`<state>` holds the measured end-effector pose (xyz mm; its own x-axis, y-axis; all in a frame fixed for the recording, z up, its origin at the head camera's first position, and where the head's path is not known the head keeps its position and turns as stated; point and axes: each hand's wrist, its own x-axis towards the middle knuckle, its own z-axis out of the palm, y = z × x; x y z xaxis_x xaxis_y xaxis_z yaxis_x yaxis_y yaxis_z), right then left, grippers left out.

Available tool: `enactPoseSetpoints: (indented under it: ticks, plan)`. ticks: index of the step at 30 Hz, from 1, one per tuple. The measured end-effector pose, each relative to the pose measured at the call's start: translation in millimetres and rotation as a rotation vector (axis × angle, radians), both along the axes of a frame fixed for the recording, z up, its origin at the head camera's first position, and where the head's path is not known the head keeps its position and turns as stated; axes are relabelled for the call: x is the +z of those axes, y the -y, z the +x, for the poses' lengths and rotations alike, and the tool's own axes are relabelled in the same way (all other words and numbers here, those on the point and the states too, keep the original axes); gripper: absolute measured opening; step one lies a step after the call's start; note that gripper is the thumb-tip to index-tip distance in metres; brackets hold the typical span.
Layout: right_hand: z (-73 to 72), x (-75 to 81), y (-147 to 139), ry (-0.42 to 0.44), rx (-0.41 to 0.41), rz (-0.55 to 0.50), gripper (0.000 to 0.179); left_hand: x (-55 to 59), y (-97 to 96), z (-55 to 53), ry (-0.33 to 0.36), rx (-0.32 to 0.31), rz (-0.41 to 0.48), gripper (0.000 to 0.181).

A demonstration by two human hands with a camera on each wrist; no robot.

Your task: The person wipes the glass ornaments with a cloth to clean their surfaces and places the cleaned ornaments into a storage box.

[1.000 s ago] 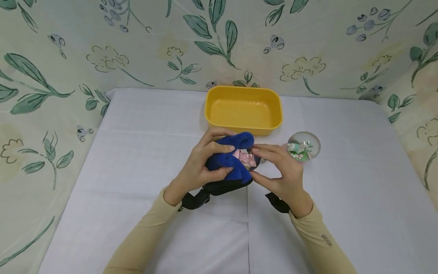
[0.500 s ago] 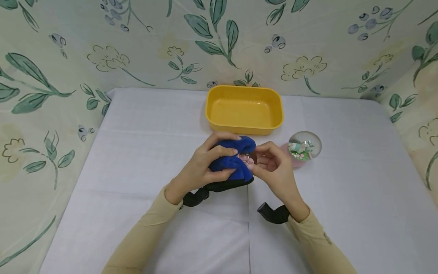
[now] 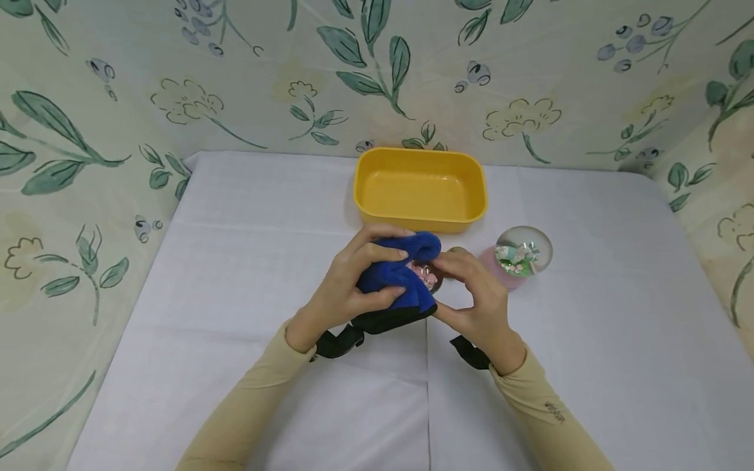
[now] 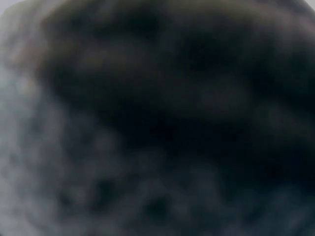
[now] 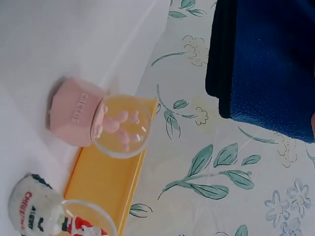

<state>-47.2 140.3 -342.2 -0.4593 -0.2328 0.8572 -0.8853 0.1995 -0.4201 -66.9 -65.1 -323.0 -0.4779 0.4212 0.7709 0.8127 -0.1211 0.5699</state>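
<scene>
In the head view my left hand (image 3: 337,288) grips a folded blue cloth (image 3: 385,276) with a black edge. The cloth wraps part of a small clear globe (image 3: 425,275) with a pink figure inside, which looks like a snow globe; its base is hidden. My right hand (image 3: 480,304) pinches the globe's right side between thumb and fingers. Just right of that hand stands a snow globe (image 3: 523,252) on a pink base. The right wrist view shows the blue cloth (image 5: 275,64) at upper right. The left wrist view is dark and blurred.
A yellow basin (image 3: 421,219) stands behind the hands on the white-covered table (image 3: 253,216). A white snow globe with Christmas lettering (image 5: 32,209) stands near the pink-based snow globe (image 5: 78,112) in the right wrist view. Floral fabric (image 3: 235,78) hangs behind the table.
My right hand shifted left and its fingers curled in, then spread again around the globe's edge. The wrapped globe turned slightly within the cloth. The left hand stays nearly in place.
</scene>
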Motion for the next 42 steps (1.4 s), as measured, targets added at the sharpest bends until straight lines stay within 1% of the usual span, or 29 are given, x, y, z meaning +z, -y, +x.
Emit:
enactPoseSetpoints:
  ticks: [2, 4, 6, 8, 9, 11, 12, 13, 14, 15, 16, 19, 20, 22, 24, 26, 28, 30, 32, 34, 36, 38, 40, 42]
  plan:
    - [0.1, -2.7, 0.1, -0.007, -0.009, -0.026, 0.049, 0.2, -1.2, 0.8, -0.007, 0.0, -0.019, 0.033]
    - [0.9, -4.2, 0.0, 0.049, 0.021, -0.059, 0.051, 0.9, -1.7, 1.5, -0.017, -0.003, -0.039, 0.033]
    - [1.5, -4.6, -0.2, 0.15, 0.086, -0.1, 0.05, 1.2, -2.1, 2.1, -0.026, -0.01, -0.056, 0.033]
    - [2.8, -3.6, -0.5, 0.285, 0.147, -0.138, 0.049, 0.9, -2.2, 2.2, -0.028, -0.016, -0.065, 0.032]
    - [3.7, -2.6, -0.6, 0.357, 0.164, -0.152, 0.045, 0.5, -2.1, 2.2, -0.028, -0.017, -0.067, 0.031]
    - [5.4, -0.7, -1.2, 0.485, 0.183, -0.171, 0.035, -0.7, -2.0, 1.9, -0.026, -0.015, -0.062, 0.029]
    - [6.4, 0.3, -1.2, 0.532, 0.176, -0.171, 0.031, -1.3, -1.7, 1.7, -0.02, -0.012, -0.055, 0.029]
    - [7.1, 1.2, -1.3, 0.56, 0.165, -0.165, 0.03, -1.8, -1.5, 1.4, -0.013, -0.009, -0.045, 0.028]
    - [7.5, 2.2, -1.1, 0.57, 0.152, -0.152, 0.031, -2.4, -1.2, 1.2, -0.007, -0.001, -0.037, 0.027]
    - [7.7, 3.1, -0.7, 0.566, 0.147, -0.141, 0.032, -2.7, -0.9, 1.2, -0.003, 0.008, -0.029, 0.027]
    - [7.7, 3.6, -0.3, 0.548, 0.141, -0.122, 0.036, -3.0, -0.7, 1.1, 0.003, 0.017, -0.024, 0.026]
    - [6.9, 4.3, 0.8, 0.45, 0.157, -0.088, 0.057, -2.7, -0.8, 0.7, 0.019, 0.038, -0.01, 0.027]
    - [6.6, 4.4, 1.3, 0.409, 0.17, -0.082, 0.06, -2.6, -0.9, 0.5, 0.027, 0.044, -0.002, 0.028]
    - [5.9, 4.0, 1.6, 0.33, 0.185, -0.061, 0.06, -2.5, -1.1, 0.1, 0.047, 0.052, 0.016, 0.029]
    - [5.2, 3.6, 2.0, 0.249, 0.176, -0.043, 0.058, -2.0, -1.4, -0.3, 0.067, 0.051, 0.037, 0.031]
    - [4.3, 3.6, 2.3, 0.154, 0.121, -0.012, 0.052, -1.6, -1.2, -0.4, 0.08, 0.045, 0.053, 0.032]
    - [3.4, 3.4, 2.3, 0.074, 0.049, 0.011, 0.049, -0.8, -0.9, -0.5, 0.076, 0.035, 0.05, 0.032]
    - [2.6, 3.3, 1.8, 0.021, -0.003, 0.015, 0.048, 0.2, -0.3, -0.4, 0.068, 0.021, 0.04, 0.032]
    - [2.0, 3.3, 1.2, 0.004, -0.027, 0.015, 0.048, 1.1, 0.3, -0.2, 0.056, 0.008, 0.025, 0.032]
    - [1.8, 3.1, 0.5, 0.046, 0.0, 0.0, 0.05, 1.8, 0.6, 0.1, 0.048, -0.004, 0.012, 0.032]
    - [2.2, 2.3, 0.5, 0.14, 0.053, -0.042, 0.051, 1.9, 0.7, 0.7, 0.045, -0.018, 0.001, 0.031]
    - [3.5, 2.3, 0.6, 0.275, 0.112, -0.096, 0.049, 1.3, 0.5, 1.6, 0.047, -0.032, -0.011, 0.03]
    - [5.3, 2.6, 0.5, 0.43, 0.168, -0.169, 0.037, 0.6, -0.5, 2.4, 0.047, -0.045, -0.023, 0.029]
    - [7.6, 4.3, 0.0, 0.554, 0.186, -0.217, 0.023, 0.0, -1.6, 3.1, 0.044, -0.049, -0.03, 0.027]
